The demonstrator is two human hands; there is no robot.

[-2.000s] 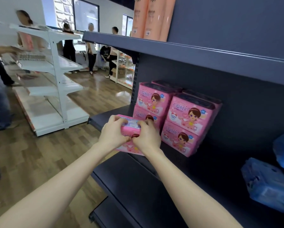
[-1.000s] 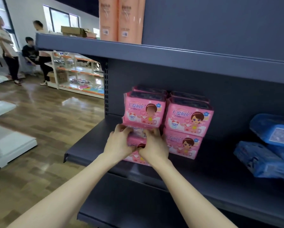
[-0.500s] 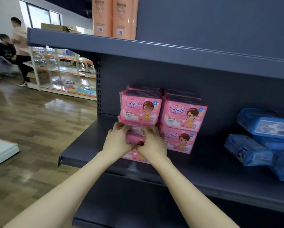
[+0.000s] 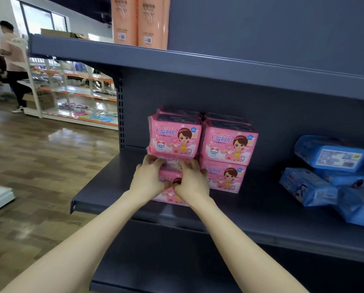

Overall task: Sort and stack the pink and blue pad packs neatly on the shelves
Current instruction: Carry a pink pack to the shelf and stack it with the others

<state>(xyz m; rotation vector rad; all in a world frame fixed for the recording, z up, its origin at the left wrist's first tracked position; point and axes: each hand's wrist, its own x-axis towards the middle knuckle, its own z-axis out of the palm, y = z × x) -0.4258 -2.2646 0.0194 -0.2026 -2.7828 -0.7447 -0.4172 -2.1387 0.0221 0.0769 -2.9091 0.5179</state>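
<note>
Seating a pink pack [image 4: 170,164] against the front of the pink stacks [image 4: 227,144] on the shelf [image 4: 261,210]; left hand [image 4: 149,179] and right hand [image 4: 192,182] both grip it. Pink side looks nearly done; blue packs [image 4: 328,157] at right lie jumbled, unstacked.

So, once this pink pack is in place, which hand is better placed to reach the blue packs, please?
Probably the right hand: the blue packs lie on the shelf to its right; the left hand would have to cross.
</note>
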